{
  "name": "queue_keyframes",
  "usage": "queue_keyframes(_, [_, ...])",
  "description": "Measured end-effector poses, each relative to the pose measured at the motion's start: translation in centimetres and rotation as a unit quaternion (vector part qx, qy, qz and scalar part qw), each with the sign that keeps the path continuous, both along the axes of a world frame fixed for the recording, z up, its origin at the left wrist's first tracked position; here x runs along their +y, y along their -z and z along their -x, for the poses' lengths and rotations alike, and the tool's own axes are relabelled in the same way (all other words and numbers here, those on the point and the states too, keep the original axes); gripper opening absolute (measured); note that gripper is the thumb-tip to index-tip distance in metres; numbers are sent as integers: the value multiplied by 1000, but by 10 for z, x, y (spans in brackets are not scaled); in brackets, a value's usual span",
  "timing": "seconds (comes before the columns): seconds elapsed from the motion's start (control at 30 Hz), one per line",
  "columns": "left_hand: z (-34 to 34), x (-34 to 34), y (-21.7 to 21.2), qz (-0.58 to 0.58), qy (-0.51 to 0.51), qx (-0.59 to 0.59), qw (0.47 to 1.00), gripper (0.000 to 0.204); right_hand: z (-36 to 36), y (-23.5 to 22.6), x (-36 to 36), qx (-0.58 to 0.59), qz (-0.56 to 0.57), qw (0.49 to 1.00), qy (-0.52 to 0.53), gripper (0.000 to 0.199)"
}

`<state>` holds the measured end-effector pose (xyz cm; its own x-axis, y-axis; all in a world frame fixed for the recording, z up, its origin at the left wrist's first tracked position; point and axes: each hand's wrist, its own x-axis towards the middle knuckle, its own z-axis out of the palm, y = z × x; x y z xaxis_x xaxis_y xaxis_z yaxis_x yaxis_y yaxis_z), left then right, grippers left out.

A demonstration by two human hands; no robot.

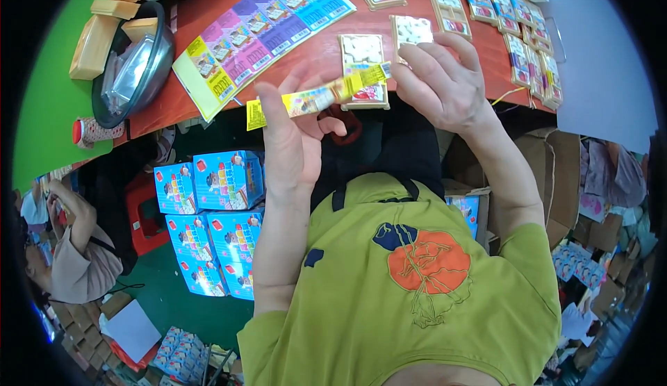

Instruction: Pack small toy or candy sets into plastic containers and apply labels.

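Observation:
A narrow yellow printed label strip (323,97) stretches slantwise between my two hands, slightly blurred. Its left end passes behind the thumb of my left hand (295,143), which grips it loosely with the other fingers partly spread. My right hand (445,84) is closed in a pinch at the strip's right end; the fingertips are partly hidden. Right under the strip lies a small cream tray (363,49) holding white pieces, with a red-and-white packet at its near end. A similar tray (413,30) sits just beyond my right fingers.
A sheet of colourful labels (264,28) lies left on the red table (306,59). Finished-looking packs (521,59) cluster at the right. A dark bowl (163,59) with clear plastic stands left, near wooden blocks (94,45). Blue boxes (226,181) are stacked below; a person (83,247) sits left.

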<state>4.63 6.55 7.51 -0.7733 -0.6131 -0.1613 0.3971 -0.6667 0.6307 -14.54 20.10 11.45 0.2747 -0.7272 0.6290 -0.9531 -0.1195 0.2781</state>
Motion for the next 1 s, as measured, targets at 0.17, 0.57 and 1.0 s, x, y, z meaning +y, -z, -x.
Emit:
queue_keyframes(0.17, [8,6,18,-7,26,-91,995,48,-2,40,33,-82,-32,995,40,39])
queue_keyframes(0.57, [-4,-17,25,81,-60,-87,991,44,37,107,40,-178,-116,949,233,35])
queue_keyframes(1.0, [35,18,20,94,18,-18,995,50,-32,63,43,-871,-47,485,-57,56])
